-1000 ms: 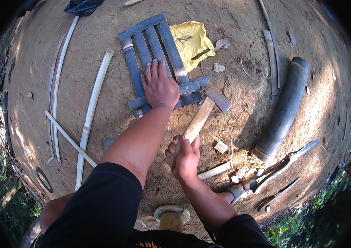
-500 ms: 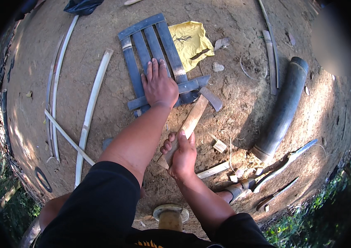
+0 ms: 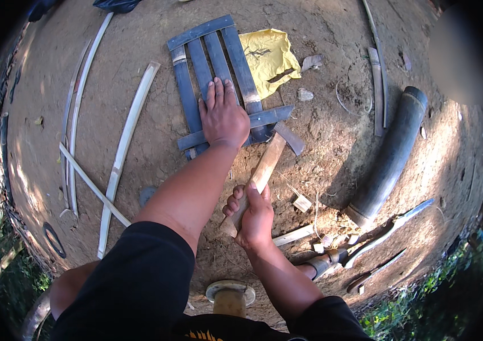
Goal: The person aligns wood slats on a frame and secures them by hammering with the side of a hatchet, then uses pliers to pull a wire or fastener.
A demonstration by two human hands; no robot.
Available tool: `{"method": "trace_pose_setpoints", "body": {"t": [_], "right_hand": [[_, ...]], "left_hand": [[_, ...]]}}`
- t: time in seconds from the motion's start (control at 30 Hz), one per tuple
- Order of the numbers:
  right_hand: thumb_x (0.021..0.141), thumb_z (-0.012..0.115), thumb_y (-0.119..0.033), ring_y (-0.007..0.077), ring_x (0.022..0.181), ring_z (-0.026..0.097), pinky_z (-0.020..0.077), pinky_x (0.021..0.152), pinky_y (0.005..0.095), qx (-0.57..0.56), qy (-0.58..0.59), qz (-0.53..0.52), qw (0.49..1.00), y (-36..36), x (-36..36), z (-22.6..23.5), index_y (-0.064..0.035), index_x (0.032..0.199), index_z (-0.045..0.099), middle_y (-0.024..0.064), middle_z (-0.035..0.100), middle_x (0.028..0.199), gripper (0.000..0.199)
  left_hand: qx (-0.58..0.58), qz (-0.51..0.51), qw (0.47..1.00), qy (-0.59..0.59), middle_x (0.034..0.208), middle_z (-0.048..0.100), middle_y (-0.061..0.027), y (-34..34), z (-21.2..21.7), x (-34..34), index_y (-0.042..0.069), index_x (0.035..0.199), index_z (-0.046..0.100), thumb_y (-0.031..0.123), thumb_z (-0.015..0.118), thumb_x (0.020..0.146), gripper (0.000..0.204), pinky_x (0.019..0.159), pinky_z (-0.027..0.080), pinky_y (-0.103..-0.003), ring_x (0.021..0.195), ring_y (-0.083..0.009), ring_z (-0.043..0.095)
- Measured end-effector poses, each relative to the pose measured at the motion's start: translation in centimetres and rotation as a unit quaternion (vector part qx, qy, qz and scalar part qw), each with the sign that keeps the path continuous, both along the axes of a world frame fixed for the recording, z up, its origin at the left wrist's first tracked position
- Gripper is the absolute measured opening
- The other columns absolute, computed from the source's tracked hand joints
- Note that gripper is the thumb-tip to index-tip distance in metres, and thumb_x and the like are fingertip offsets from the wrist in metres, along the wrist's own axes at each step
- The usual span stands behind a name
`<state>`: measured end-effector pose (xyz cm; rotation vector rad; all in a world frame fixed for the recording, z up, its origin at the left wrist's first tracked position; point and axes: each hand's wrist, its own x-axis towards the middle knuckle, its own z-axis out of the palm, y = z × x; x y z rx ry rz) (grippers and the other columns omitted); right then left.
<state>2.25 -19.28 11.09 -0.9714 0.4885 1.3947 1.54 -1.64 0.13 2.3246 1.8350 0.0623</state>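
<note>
The left hand [image 3: 223,116] is laid flat, fingers spread and grasping nothing, on a frame of dark slats [image 3: 218,79] resting on the bare dirt ground [image 3: 338,142]. It presses down where the upright slats meet the lower cross slat [image 3: 235,126]. The right hand [image 3: 251,216] is clenched around the wooden handle of a hammer [image 3: 258,176], whose dark metal head [image 3: 288,138] sits at the right end of that cross slat, touching or just above it; which cannot be told.

Risk, as judged: the hammer head is very near the left hand's thumb side, so a blow landing slightly left could strike the fingers. The frame lies on loose, uneven soil, and a slat could shift or bounce under a blow, throwing the joint out of line.

Surroundings: a crumpled yellow sheet [image 3: 268,55] lies just beside the frame's right edge, with small stones near it. Pale split strips [image 3: 127,136] lie to the left, well apart. A thick dark tube of bamboo [image 3: 392,153] lies to the right, and a long blade [image 3: 389,230] with offcuts is near the right forearm. Nothing is seen between hammer and frame.
</note>
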Motion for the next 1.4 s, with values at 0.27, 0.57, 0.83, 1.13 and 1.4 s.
{"method": "trace_pose_setpoints", "body": {"t": [0.27,0.57,0.83,1.13,1.4], "right_hand": [[0.109,0.043,-0.017,0.0174,0.070,0.052,0.0466,0.064,0.0352,0.011,-0.011,0.020,1.000,-0.3,1.2,-0.3,-0.0148,0.113,0.037,0.0066,0.053,0.090,0.008],[0.103,0.053,-0.009,0.0234,0.058,0.057,0.0471,0.053,0.0379,-0.065,-0.573,0.367,0.730,-6.0,6.2,-1.8,0.0046,0.137,0.040,0.0128,0.059,0.074,0.038],[0.105,0.051,-0.019,0.0161,0.067,0.055,0.0464,0.049,0.0275,0.177,-0.648,0.096,0.735,1.0,11.3,4.7,-0.0026,0.142,0.023,0.0151,0.057,0.091,0.049],[0.100,0.056,-0.011,0.0449,0.074,0.070,0.0547,0.063,0.0490,-0.083,-0.681,0.395,0.611,-3.9,8.7,-2.9,0.0063,0.148,0.036,0.0304,0.068,0.089,0.054],[0.101,0.055,-0.011,0.0250,0.058,0.062,0.0483,0.050,0.0372,0.022,-0.702,0.297,0.647,-3.1,9.0,-3.1,0.0057,0.126,0.048,0.0165,0.063,0.076,0.031]], "left_hand": [[0.007,0.001,1.000,-0.017,0.164,0.035,-0.0120,0.0,-0.3,-0.2,0.005,0.153,0.042,0.020,0.046,0.095,0.060,0.124,0.023,-0.049,0.153,-0.0263,0.027],[-0.006,0.011,1.000,-0.028,0.164,0.035,-0.0118,0.1,0.3,-0.2,0.006,0.153,0.042,0.020,0.047,0.096,0.059,0.124,0.022,-0.050,0.154,-0.0252,0.026],[-0.019,0.012,0.999,-0.035,0.164,0.035,-0.0117,-0.1,-0.2,-0.5,0.007,0.153,0.042,0.020,0.047,0.096,0.060,0.124,0.022,-0.052,0.154,-0.0260,0.026],[-0.014,0.025,0.998,-0.050,0.164,0.034,-0.0115,0.1,-0.1,-0.4,0.007,0.152,0.044,0.019,0.048,0.095,0.058,0.125,0.022,-0.052,0.154,-0.0262,0.026],[-0.035,0.023,0.998,-0.043,0.165,0.033,-0.0112,0.0,0.3,0.0,0.007,0.153,0.043,0.020,0.046,0.097,0.058,0.125,0.021,-0.051,0.155,-0.0260,0.024]]}}
